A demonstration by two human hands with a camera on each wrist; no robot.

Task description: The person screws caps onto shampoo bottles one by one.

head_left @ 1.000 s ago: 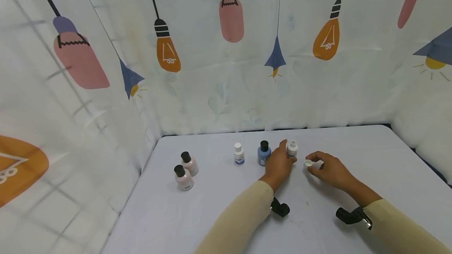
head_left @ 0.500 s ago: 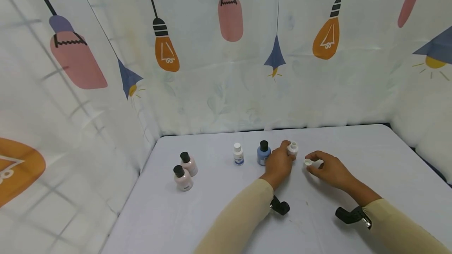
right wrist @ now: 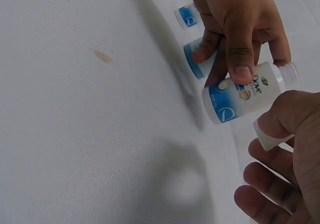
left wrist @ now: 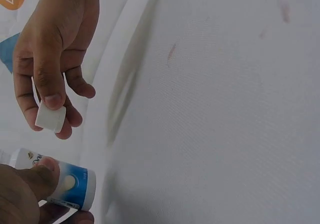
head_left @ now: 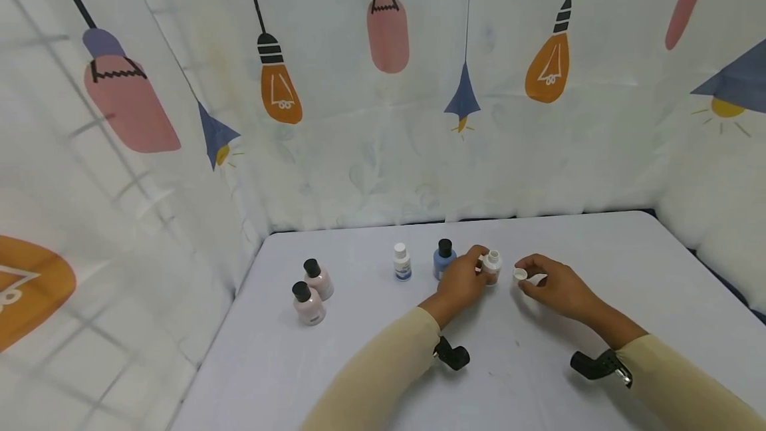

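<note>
My left hand (head_left: 462, 281) grips a small white bottle (head_left: 492, 267) with a blue label band; its neck is bare, without a cap. In the right wrist view the bottle (right wrist: 245, 94) reads "Dove", with the left thumb across its side. My right hand (head_left: 556, 287) pinches a white cap (head_left: 520, 274) between thumb and finger, a little to the right of the bottle and apart from it. The left wrist view shows the cap (left wrist: 50, 117) below the right thumb. Left of the left hand stands a blue bottle (head_left: 443, 259) with a black cap, partly hidden by that hand.
Another white bottle (head_left: 402, 263) with its cap on stands left of the blue one. Farther left, two pale pink bottles with black caps, the rear one (head_left: 319, 279) and the front one (head_left: 308, 304), stand close together on the white table (head_left: 359, 351). Printed fabric hangs behind.
My left hand has tightened its hold on the white bottle and drawn it slightly nearer to me. The right hand with the cap has stayed almost where it was.
</note>
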